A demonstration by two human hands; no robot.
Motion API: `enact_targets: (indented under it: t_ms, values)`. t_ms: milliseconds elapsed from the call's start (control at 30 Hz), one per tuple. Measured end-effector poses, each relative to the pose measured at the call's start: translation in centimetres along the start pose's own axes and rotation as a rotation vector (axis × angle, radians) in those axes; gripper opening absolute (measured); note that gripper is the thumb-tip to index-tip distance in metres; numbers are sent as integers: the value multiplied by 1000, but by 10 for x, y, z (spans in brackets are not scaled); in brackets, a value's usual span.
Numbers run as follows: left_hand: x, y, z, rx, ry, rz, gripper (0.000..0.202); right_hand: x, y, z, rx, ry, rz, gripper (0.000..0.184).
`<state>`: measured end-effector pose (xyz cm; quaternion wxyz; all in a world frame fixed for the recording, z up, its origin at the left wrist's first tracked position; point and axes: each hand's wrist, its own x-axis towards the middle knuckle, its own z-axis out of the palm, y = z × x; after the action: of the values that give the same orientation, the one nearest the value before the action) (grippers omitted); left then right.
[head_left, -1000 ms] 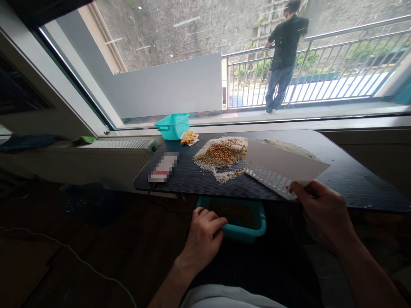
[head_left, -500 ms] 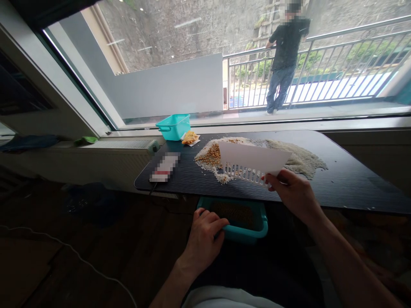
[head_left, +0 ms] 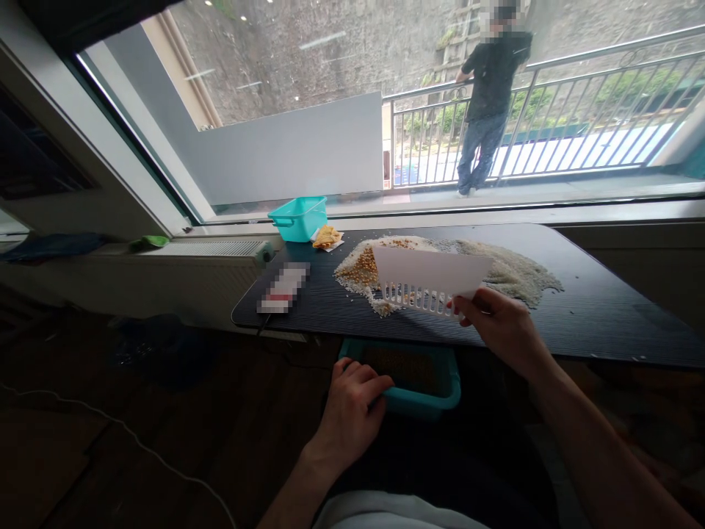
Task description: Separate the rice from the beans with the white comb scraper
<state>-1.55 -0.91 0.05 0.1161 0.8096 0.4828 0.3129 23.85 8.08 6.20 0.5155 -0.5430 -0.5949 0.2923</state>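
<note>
My right hand (head_left: 499, 319) pinches the right end of a white slotted scoop (head_left: 432, 270), held above the dark table (head_left: 600, 301). Behind and below the scoop lies a heap of white grains (head_left: 352, 275) mixed with yellow corn-like kernels (head_left: 364, 266). A paler, rice-like pile (head_left: 523, 275) spreads to its right. My left hand (head_left: 352, 397) grips the near left rim of a teal basin (head_left: 424, 400) just below the table's front edge. Dark brown grains (head_left: 405, 367) cover the basin's bottom; their kind is too dim to tell.
A turquoise basket (head_left: 300, 219) stands at the back left, beside a crumpled yellow wrapper (head_left: 327, 237). A blurred flat white item (head_left: 283, 286) with a cable lies on the left. Behind is a window, and a person (head_left: 487, 95) leans on the railing outside. A radiator (head_left: 220, 257) is at left.
The scoop has shifted slightly left and its right end has tilted a little. My left hand stays on the basin's rim.
</note>
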Motion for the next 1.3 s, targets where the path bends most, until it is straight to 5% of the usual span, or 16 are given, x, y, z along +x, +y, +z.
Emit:
enact_targets:
  t_ms: [1300]
  values:
    - [-1, 0, -1, -6, -22, -10, 28, -13, -10, -5, -7, -35, 20, 42]
